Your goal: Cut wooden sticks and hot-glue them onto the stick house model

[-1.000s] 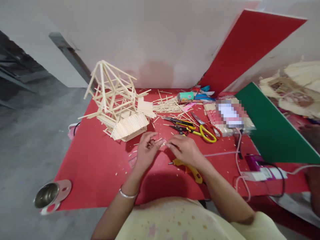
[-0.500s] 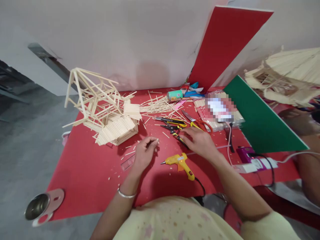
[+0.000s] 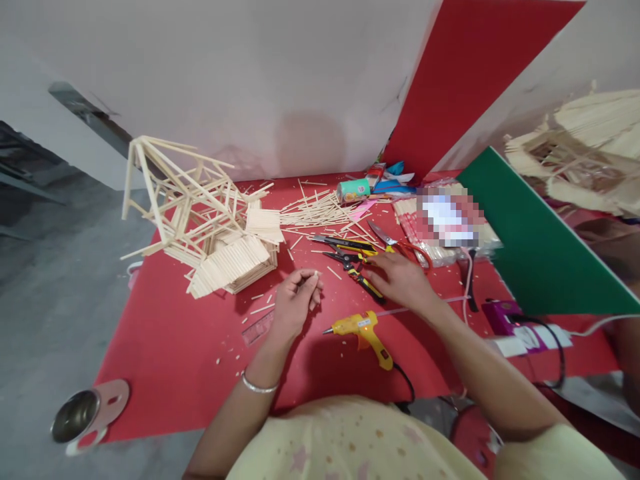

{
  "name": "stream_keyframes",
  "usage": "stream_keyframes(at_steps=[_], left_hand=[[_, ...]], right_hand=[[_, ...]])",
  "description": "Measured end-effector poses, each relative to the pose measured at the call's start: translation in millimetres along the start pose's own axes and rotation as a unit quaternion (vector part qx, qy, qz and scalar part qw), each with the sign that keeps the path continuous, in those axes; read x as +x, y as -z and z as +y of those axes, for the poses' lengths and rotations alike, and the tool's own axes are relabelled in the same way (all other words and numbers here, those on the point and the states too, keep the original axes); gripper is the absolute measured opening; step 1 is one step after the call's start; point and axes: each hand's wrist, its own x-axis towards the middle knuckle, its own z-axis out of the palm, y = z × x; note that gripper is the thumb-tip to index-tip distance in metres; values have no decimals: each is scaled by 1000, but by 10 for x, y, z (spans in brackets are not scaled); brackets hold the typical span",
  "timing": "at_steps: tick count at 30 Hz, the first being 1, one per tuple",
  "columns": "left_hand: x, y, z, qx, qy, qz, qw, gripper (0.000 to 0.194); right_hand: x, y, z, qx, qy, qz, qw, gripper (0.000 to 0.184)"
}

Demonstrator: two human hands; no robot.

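My left hand (image 3: 296,299) is closed in a pinch, with the pale tip of a small wooden stick piece (image 3: 316,274) showing at its fingertips. My right hand (image 3: 404,281) hovers over the table with curved fingers apart, beside the yellow-and-black handles of the pliers (image 3: 364,280); whether a fingertip touches them is unclear. Just above the pliers lie a utility knife (image 3: 345,243) and red-handled scissors (image 3: 407,249). A yellow glue gun (image 3: 364,328) rests between my forearms, nozzle pointing left. Left of my left hand stands a stick-built model (image 3: 235,257) with an open frame on top.
Loose sticks (image 3: 317,212) are heaped at the back near a green can (image 3: 353,191). A clear ruler (image 3: 257,328) lies by my left wrist. Packed sticks (image 3: 407,220), a green board (image 3: 545,247) and a purple power strip (image 3: 503,317) occupy the right. A metal cup (image 3: 77,417) stands lower left.
My right hand has drawn slightly off the pliers' handles, which now show more fully. My left hand keeps its pinch, rotated a little. The whole view has shifted slightly.
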Motion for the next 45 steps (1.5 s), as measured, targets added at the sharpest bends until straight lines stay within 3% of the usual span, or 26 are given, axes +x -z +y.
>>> stream_keyframes(at_steps=[3,6,14,25,28,31,34,37,39,41,45], left_hand=[[14,27,9,-3,1,2,1000,30],[15,67,31,-9,3,3,1000,30],[3,99,47,-62,25,-5,998,33],[-85,147,88,-107,28,16,994,35],[-109,164,56,-98,25,24,995,37],[-134,162,10,-80,28,28,996,35],[-168,138,-11,-45,27,18,998,32],[-209,129,17,-16,20,-7,1000,29],[-236,142,51,-11,22,-13,1000,27],[-260,166,75,-19,32,-10,999,28],[-290,210,66,-49,52,2,997,31]], right_hand=[[-4,-77,-205,-37,15,-54,998,59],[-25,-91,-342,-83,2,-47,995,67],[8,-157,-297,-136,-39,-78,987,89],[80,-170,-258,-135,-23,-48,989,81],[20,-122,-257,-89,8,-31,996,77],[-20,-40,-380,59,60,29,996,52],[12,31,-657,282,106,69,951,43],[103,57,-962,407,138,72,900,33],[154,58,-1107,426,154,87,887,22],[178,65,-1184,399,161,122,895,18],[190,168,-1114,346,147,160,913,23]])
